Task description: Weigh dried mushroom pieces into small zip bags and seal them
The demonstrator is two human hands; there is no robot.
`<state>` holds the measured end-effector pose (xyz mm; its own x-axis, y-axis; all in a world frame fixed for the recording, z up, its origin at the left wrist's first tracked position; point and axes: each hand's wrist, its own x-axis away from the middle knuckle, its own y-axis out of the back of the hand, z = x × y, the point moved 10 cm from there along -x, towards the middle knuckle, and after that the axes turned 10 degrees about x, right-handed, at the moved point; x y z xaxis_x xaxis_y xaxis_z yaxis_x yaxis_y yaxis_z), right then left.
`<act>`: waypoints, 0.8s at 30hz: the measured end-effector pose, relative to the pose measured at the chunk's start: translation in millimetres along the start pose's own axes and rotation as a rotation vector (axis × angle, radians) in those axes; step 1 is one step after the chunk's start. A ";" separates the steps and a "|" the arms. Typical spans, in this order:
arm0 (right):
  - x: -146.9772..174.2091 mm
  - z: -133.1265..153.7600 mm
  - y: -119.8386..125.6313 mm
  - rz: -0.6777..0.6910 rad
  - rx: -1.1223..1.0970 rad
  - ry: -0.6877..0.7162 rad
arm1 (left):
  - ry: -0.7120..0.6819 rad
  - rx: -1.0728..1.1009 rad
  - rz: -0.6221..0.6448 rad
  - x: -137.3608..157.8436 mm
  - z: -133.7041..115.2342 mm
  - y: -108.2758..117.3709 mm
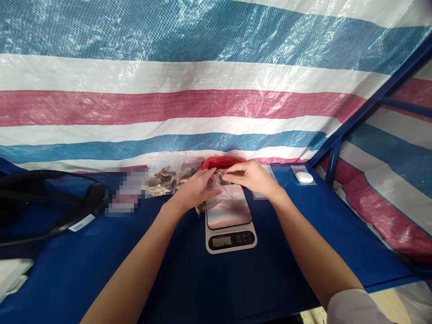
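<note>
Grey sleeve (353, 307); blue table (337, 216), striped tarp (189, 103) behind; left hand (194, 191) grip loosely closed on clear bag (222, 194), right hand (251, 177) pinching it.

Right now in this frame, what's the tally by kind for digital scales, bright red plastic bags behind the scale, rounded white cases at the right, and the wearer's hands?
Digital scale: 1
Bright red plastic bag: 1
Rounded white case: 1
Hands: 2, the left hand and right hand
Total: 5
</note>
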<state>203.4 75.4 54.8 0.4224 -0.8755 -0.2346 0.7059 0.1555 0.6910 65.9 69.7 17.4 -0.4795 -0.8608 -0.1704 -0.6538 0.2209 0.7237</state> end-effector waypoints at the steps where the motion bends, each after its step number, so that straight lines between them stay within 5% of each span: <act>1: -2.1 4.1 -3.6 0.010 0.049 -0.005 | -0.009 0.000 -0.001 -0.2 -1.2 -0.3; 7: -18.5 6.9 -27.8 0.086 0.131 -0.041 | -0.064 0.031 -0.017 -2.5 -4.4 1.8; 18: -20.0 -18.3 -25.1 0.115 -0.271 -0.059 | 0.044 0.038 0.045 -4.0 7.2 4.6; 24: -19.5 -20.0 -27.0 0.109 -0.311 -0.066 | 0.056 0.030 0.011 -3.8 9.0 8.0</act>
<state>187.5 97.4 27.1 0.4740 -0.8725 -0.1189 0.8029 0.3727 0.4652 57.3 78.9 17.8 -0.4536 -0.8825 -0.1244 -0.6666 0.2434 0.7046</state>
